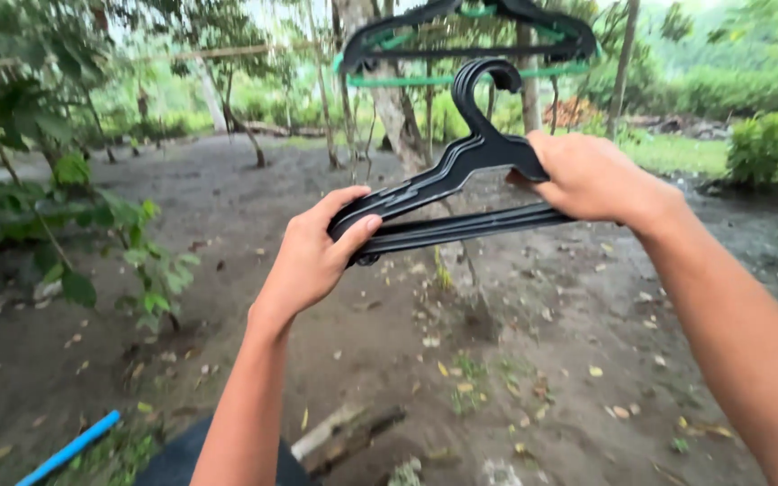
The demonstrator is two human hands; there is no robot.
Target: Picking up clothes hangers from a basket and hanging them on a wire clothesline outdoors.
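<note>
Both hands hold a stack of black plastic hangers (447,184) in front of me, hooks pointing up. My left hand (317,256) grips the stack's left end, thumb on top. My right hand (587,175) closes around the right shoulder of the stack. Just above the hooks, more hangers (470,40), black and green, hang from a green line (461,79) that runs across the top of the view.
Bare dirt ground with fallen leaves lies below. A tree trunk (389,99) stands behind the hangers. Leafy shrubs (74,216) fill the left side, a bush (758,144) the far right. A blue pipe (69,447) and a wooden plank (344,432) lie near my feet.
</note>
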